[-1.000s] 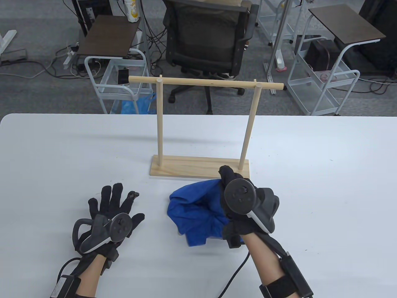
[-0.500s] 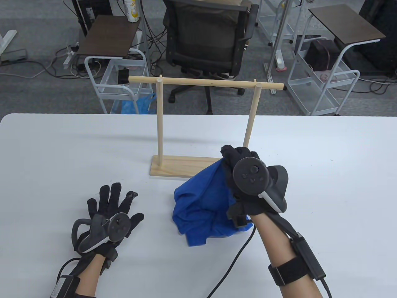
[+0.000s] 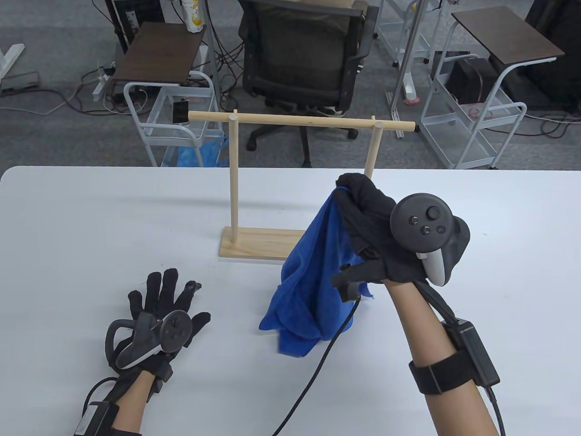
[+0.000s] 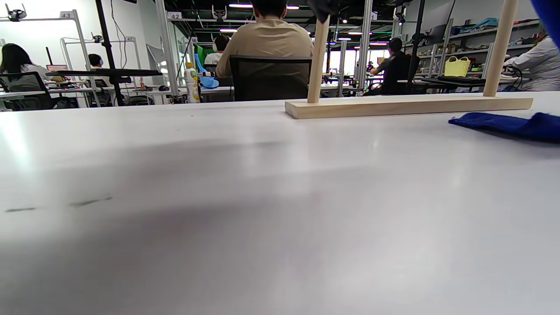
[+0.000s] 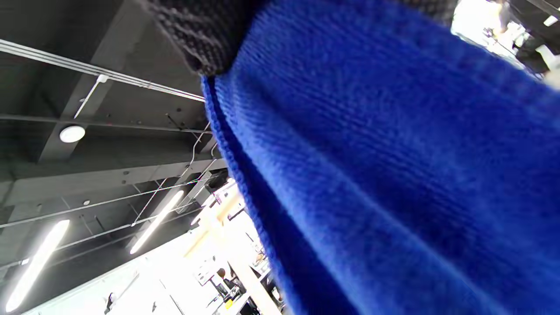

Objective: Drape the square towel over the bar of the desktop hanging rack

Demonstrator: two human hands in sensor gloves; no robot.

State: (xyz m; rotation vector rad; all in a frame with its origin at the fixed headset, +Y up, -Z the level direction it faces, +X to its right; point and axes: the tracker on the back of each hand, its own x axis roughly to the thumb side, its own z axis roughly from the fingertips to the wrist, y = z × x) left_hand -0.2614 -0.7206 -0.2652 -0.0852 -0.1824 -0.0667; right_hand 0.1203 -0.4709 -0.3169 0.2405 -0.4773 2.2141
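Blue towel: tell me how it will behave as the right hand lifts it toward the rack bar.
Likely floppy: the blue towel hangs in loose folds from the right hand, its lower end trailing on the table. Probably light, since one pinch holds it. It should sag over the rack bar, though bunched folds may need spreading.

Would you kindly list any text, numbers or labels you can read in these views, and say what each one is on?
"43": white tag atop a metal frame, far left of the left wrist view.
"42": a similar tag on the next frame.
Bottle label in that view: too small to read.
Bottle in the table view: print blurred, unreadable.
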